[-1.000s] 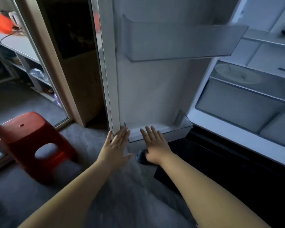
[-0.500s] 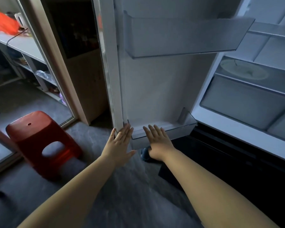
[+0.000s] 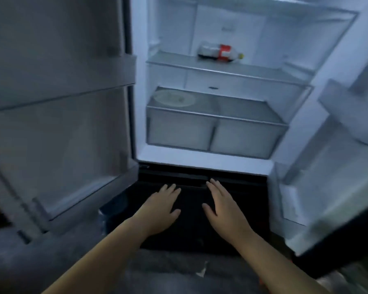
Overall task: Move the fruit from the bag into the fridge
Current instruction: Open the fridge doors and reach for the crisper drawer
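My left hand [image 3: 159,209] and right hand [image 3: 223,211] hover flat, holding nothing; I should fetch fruit for the crisper drawers [image 3: 210,132].

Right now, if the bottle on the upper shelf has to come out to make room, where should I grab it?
Grip the bottle around its red-labelled middle, reaching in from the front and over the top. It lies on its side along the shelf, cap to the right, so its long flank faces you.
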A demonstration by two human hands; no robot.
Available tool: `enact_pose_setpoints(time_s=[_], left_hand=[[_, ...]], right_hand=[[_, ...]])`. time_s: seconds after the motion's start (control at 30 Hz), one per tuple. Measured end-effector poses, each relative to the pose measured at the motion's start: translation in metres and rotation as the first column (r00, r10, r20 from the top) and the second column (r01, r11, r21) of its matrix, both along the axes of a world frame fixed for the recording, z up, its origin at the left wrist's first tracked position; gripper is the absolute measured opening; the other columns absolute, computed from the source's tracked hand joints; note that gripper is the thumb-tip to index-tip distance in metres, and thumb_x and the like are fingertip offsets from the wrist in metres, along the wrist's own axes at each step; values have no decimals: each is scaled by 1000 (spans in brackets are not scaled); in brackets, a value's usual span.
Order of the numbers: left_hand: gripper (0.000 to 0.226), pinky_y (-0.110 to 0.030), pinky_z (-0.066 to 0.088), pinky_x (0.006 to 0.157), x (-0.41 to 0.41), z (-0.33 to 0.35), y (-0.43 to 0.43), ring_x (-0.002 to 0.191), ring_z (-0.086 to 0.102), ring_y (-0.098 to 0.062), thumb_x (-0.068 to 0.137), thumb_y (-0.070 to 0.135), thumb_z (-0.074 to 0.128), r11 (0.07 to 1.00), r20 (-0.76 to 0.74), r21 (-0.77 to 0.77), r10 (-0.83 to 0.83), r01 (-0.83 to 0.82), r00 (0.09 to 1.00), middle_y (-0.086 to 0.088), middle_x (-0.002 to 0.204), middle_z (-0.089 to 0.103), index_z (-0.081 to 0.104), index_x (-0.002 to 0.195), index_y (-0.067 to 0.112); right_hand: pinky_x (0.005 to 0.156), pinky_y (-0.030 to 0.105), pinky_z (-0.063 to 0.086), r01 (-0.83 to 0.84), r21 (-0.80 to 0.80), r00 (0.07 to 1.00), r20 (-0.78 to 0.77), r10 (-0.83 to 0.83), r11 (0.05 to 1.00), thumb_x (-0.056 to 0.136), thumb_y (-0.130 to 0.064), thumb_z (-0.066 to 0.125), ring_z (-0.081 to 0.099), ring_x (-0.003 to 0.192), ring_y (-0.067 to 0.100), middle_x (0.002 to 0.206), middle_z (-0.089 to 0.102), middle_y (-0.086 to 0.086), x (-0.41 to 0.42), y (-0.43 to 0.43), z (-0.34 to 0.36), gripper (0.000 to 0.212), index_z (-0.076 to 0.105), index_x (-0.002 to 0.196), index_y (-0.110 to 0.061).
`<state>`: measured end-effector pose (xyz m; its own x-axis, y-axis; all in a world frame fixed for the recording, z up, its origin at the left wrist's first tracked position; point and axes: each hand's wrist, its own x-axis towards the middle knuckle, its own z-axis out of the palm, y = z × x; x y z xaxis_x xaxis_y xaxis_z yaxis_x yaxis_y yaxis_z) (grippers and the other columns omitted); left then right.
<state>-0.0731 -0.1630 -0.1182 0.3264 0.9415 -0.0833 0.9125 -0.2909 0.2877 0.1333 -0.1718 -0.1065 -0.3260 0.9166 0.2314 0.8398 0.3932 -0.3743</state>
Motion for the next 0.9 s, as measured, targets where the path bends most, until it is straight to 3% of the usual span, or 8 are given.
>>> enact_pose_setpoints(time_s=[0.1,0.2,0.33,0.47,0.63,0.8,0.9], left_hand=[[68,-34,10,117,100,15,18,145,-1,-17,97,40,39,971,3,101,-218,217,976,2,159,1,3,151,19],[70,-34,7,117,192,29,23,145,-5,-17,97,39,39,910,-14,175,-380,376,925,1,159,-2,0,151,18],[72,-35,4,117,283,31,25,145,-10,-19,97,39,38,838,-129,177,-500,516,856,-2,158,-9,-6,150,14],[73,-37,6,118,328,18,24,145,-8,-23,97,37,38,834,-246,111,-504,540,828,-8,158,-10,-6,149,11],[70,-38,7,116,356,1,24,145,-8,-23,98,36,37,846,-277,13,-509,533,815,-6,158,-9,-2,150,13],[65,-40,8,117,383,-23,20,145,-8,-24,99,34,36,831,-323,-65,-542,553,776,-7,158,-5,3,151,13],[69,-38,6,118,408,-32,21,144,-12,-22,98,32,38,826,-310,-24,-542,564,781,-6,158,-12,-3,150,13]], right_hand=[[115,25,10,204,96,972,100,-214,974,95,-33,47,11,145,15,156,19,3,88,-9,16,60,24,148,-14],[112,40,23,348,160,895,236,-378,924,87,-28,59,27,141,30,150,32,15,166,-17,24,64,35,142,-5],[105,44,36,353,211,831,378,-409,912,72,-26,72,47,128,31,139,49,17,233,-31,29,70,49,133,-2],[110,39,33,283,302,792,462,-399,910,64,-32,73,48,128,21,136,54,9,260,-41,22,72,55,129,-8],[110,41,20,248,390,721,537,-437,887,74,-33,61,38,136,24,140,50,11,307,-53,7,62,54,130,-8],[111,50,22,318,361,705,528,-473,877,77,-23,57,24,142,29,139,50,12,366,-63,-6,50,56,125,-6],[113,48,16,392,250,715,523,-464,886,82,-36,51,26,141,32,136,52,10,396,-66,-21,52,56,125,-7]])
